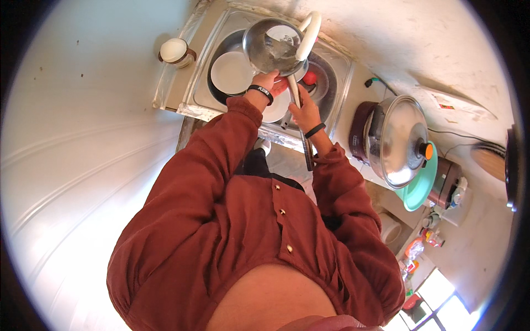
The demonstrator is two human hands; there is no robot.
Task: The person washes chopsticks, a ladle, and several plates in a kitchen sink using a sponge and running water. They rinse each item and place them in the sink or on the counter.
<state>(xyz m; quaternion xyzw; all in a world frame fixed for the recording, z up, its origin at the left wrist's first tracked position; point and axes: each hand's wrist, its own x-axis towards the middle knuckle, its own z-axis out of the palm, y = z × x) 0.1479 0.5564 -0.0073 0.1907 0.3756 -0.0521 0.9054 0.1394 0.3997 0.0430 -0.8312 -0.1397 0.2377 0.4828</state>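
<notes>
A long-handled, round metal pan (265,51) is held over the sink, its inside shiny and wet-looking. My right hand (305,111) grips its handle, whose dark end points back towards my body. At the near rim is my left hand (269,84), thumb against the edge and fingers partly hidden beneath. The white curved faucet (309,39) reaches over the pan's right side. Below, in the left basin, a white plate (232,73) lies in a dark vessel (215,92). Another white dish (276,108) is partly covered by my hands. A red round thing (309,77) sits in the right basin.
A lidded cup (176,51) stands left of the metal sink (198,89). On the right counter are an electric cooker (359,132), a large domed metal lid (399,140) and a mint-green basin (420,182). A wall rises close behind the faucet.
</notes>
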